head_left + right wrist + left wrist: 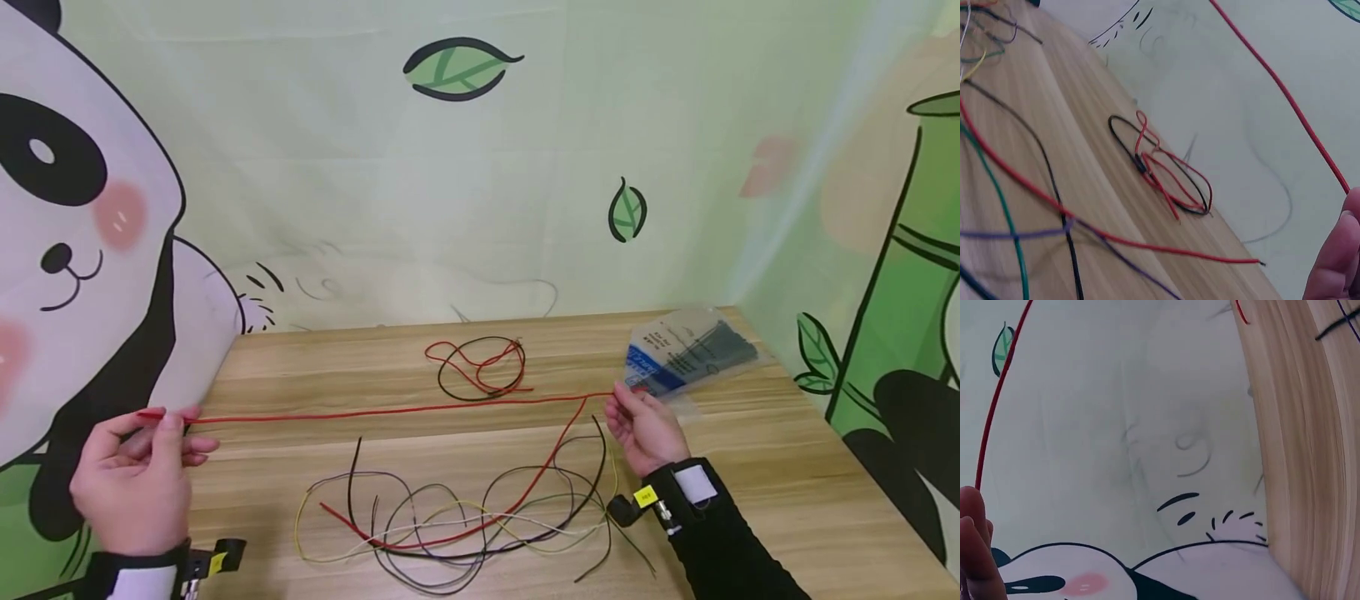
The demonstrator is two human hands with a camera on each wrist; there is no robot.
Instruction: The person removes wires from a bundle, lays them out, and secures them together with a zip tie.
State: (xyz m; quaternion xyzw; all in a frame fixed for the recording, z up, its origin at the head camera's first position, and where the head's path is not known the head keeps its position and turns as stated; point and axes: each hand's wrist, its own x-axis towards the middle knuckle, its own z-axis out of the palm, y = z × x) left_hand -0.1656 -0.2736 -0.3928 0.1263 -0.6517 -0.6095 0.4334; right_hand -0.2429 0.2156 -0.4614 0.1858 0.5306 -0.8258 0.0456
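A red wire (390, 412) is stretched nearly straight above the table between both hands. My left hand (138, 479) pinches its left end between thumb and fingers, at the left of the head view. At the right, my right hand (647, 429) pinches the other end. In the left wrist view the red wire (994, 406) rises from the fingertips (971, 509); in the right wrist view the red wire (1285, 90) runs up from the fingertips (1350, 219). Below it lies a loose spread of wires, among them a thicker red wire (525, 496) and a black wire (450, 554).
A coiled red and black wire bundle (480, 367) lies near the table's back edge. At the back right rests a clear plastic bag (690, 350) with a blue label. A printed cloth backdrop (337, 167) stands behind the wooden table (810, 500).
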